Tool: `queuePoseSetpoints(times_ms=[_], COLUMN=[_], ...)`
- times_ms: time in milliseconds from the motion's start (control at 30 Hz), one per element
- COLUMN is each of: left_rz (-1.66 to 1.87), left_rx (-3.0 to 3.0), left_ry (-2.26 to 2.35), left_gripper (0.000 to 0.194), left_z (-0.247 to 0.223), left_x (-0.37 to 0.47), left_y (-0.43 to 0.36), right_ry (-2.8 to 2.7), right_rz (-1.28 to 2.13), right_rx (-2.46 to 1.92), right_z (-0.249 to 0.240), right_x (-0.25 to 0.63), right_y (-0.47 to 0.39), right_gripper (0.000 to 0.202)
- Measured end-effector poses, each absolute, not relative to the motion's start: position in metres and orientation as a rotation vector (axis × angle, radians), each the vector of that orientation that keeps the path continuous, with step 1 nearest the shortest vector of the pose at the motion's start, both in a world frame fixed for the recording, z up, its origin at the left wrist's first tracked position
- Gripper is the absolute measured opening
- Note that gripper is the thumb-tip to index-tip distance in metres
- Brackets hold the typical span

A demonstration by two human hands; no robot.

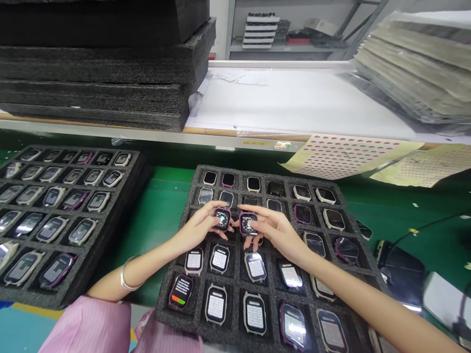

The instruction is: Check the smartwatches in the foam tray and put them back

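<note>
My left hand is closed around a purple-framed watch with a lit dial, its thumb at the edge of the screen. Beside it, my right hand grips a second purple-framed watch, also lit, with the thumb over its screen. Both watches are held side by side above a black foam tray, whose compartments hold several watch bodies. Nearer rows show lit screens with white lists; the far rows are dark. At the near left corner of this tray, one watch shows red and green buttons.
Another foam tray of watches lies at left on the green table. Above are a shelf, stacked black foam and wrapped trays. Yellow sticker sheets hang from the shelf edge. A black device and cables lie right.
</note>
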State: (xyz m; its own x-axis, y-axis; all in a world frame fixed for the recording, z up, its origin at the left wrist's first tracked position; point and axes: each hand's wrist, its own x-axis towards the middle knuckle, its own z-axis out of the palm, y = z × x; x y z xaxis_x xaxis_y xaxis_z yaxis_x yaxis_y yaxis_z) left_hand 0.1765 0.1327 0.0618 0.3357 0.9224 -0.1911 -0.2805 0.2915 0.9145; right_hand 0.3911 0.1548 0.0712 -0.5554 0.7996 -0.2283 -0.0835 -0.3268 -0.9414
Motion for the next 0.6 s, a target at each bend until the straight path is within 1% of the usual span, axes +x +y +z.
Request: queuePoseSetpoints(times_ms=[200, 300, 367, 500, 600], left_rz=[0.925, 0.923, 0.922, 0.884, 0.872], left_rx=[0.989, 1.119, 1.222, 1.430, 1.537], left_ry=[0.872, 0.932, 0.995, 1.065, 1.064], left_gripper=[0.035, 0.040, 0.041, 0.032, 0.032], left_z=[0.0631, 0.0595, 0.0568, 0.0564, 0.0593], left_x=[0.1772, 0.1773, 0.1774, 0.1779, 0.1785], left_y=[0.1323, 0.1321, 0.1312, 0.1271, 0.1245], right_ry=[-1.340, -1.345, -1.349, -1.445, -1.517], right_rz=[1.916, 1.920, 1.932, 1.966, 1.986], right_rx=[-0.934, -0.882, -0.844, -0.805, -0.794], right_z=[0.0704, 0.0725, 0.0741, 0.0751, 0.0745], right_x=[0.3909, 0.3896, 0.3884, 0.3874, 0.3880], right_y=[0.1541, 0.1530, 0.1521, 0.1510, 0.1510], right_gripper=[0.046, 0.046, 0.043, 0.035, 0.040])
